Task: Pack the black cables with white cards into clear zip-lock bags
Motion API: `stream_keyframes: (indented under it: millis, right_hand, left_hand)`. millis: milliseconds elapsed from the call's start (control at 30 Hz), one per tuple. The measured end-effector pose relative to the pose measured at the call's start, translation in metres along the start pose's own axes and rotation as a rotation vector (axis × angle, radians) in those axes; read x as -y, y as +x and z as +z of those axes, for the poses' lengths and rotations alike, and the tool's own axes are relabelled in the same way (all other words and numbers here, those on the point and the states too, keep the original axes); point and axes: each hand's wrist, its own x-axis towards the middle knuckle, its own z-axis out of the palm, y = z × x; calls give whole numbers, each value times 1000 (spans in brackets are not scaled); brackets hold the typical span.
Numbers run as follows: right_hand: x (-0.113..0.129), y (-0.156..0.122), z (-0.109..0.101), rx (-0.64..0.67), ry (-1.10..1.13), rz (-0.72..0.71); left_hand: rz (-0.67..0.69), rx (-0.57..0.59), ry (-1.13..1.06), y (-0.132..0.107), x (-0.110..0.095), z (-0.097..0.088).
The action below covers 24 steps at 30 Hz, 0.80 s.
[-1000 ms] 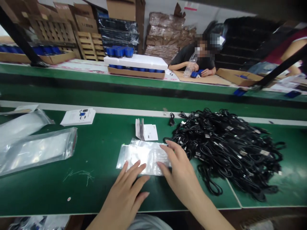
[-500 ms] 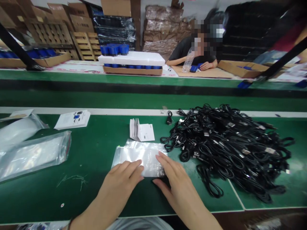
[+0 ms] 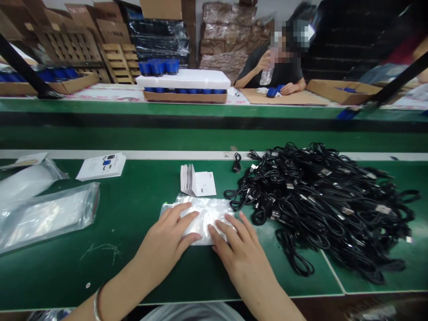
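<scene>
The left forearm (image 3: 125, 283) slanted up and rightward from the lower edge of the view, the right forearm (image 3: 276, 296) up and leftward. Both hands were palm down, backs uppermost. The left hand (image 3: 169, 234) had its fingers slightly bent and its thumb held apart; the right hand (image 3: 239, 249) fanned its fingers forward. The two hands were near each other, not touching.

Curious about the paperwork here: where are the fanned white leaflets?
In the head view, the fanned white leaflets are near the centre, just beyond the clear plastic bags and left of the black cable pile.
</scene>
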Motion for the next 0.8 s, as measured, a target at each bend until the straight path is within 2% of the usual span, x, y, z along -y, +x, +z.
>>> stream_keyframes:
  millis: [100, 267, 433, 533, 667, 800]
  right_hand:
    - [5, 1, 0, -33, -7, -35]
    - [10, 3, -1, -47, 65, -40]
    - [11, 2, -1, -53, 101, -57]
    - [11, -2, -1, -53, 186, 6]
    - [10, -9, -1, -35, 207, 117]
    - [9, -12, -1, -22, 210, 134]
  left_hand:
    - [4, 2, 3, 1, 1, -3]
    - [74, 102, 26, -1, -7, -4]
    - [-113, 61, 45, 10, -4, 0]
    - [-182, 85, 44, 22, 3, -2]
    - [-208, 118, 34, 33, 7, -10]
    - [-158, 111, 15, 32, 8, -13]
